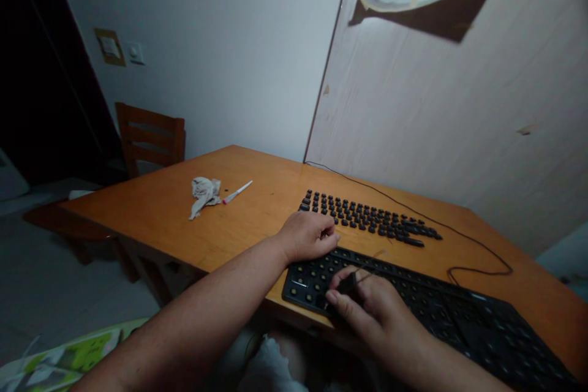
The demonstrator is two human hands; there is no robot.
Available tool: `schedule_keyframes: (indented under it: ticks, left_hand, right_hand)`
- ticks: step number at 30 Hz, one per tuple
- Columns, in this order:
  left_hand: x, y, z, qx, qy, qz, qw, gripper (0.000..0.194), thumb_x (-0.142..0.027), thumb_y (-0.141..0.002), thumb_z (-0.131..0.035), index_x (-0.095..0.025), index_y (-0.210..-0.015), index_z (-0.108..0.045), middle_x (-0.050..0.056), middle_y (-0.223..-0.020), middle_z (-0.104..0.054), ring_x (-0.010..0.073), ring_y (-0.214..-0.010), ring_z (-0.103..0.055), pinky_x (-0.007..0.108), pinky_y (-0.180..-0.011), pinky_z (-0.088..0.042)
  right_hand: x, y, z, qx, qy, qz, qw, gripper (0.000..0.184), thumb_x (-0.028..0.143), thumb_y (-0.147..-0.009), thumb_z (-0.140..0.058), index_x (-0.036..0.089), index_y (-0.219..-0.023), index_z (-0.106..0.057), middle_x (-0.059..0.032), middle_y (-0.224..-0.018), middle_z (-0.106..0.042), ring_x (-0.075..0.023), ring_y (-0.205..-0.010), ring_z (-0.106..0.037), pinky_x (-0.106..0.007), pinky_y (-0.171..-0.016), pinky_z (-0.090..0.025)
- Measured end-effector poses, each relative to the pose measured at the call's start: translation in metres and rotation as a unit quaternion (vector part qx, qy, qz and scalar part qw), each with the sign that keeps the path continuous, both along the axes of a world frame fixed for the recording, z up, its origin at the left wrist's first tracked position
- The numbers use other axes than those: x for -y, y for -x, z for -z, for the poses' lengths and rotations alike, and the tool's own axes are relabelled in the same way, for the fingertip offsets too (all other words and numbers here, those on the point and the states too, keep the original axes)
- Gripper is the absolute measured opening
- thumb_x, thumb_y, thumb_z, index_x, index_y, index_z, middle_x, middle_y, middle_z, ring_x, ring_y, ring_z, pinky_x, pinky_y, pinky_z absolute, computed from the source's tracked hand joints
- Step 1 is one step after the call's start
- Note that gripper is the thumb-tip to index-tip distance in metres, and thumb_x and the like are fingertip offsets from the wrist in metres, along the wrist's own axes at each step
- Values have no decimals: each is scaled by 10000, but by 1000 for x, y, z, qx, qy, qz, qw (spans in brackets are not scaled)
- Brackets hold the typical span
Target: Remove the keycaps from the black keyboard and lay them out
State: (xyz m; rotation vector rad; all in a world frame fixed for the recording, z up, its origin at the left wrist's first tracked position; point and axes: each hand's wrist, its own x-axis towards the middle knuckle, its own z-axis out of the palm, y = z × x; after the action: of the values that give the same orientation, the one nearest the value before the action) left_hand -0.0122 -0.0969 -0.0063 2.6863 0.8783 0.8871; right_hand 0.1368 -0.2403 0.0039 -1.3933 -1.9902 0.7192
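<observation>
A black keyboard (pixel 441 303) lies along the table's near edge; many keycaps are off its left part, baring round pale switch spots. My right hand (pixel 367 303) is over that part, thumb and fingers pinched on a small black piece with thin wires sticking out, which looks like a wire keycap puller (pixel 348 283). My left hand (pixel 310 236) rests at the keyboard's upper left edge, fingers curled closed; whatever may be inside is hidden. Just beyond it, loose black keycaps (pixel 362 214) stand in rows on the table.
On the wooden table (pixel 257 165) are a crumpled tissue (pixel 205 193) and a white brush-like stick (pixel 239 191) with a pink end. A black cable (pixel 408 205) runs across the back and right. A wooden chair (pixel 151 144) stands beyond the left side, near the wall.
</observation>
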Motion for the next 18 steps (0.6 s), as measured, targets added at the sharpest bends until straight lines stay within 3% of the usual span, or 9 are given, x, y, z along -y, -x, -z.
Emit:
schedule_keyframes:
  ticks: [8, 18]
  left_hand:
    - [0, 0, -1, -12, -12, 2, 1000, 227, -384, -849, -540, -207, -713, -585, 11, -702, -651, 148, -644, -563, 253, -583, -346]
    - [-1, 1, 0, -22, -12, 7, 1000, 220, -388, -849, -529, -208, -745, -601, 5, -710, -650, 145, -659, -567, 247, -590, -350]
  right_hand:
    - [6, -5, 13, -8, -17, 41, 999, 183, 365, -936, -518, 204, -919, -605, -33, -895, -635, -180, -825, -597, -304, -763, -439]
    - [3, -5, 13, -38, -30, 43, 998, 196, 378, -926, -521, 206, -878, -602, -13, -798, -624, -166, -738, -590, -290, -700, -442]
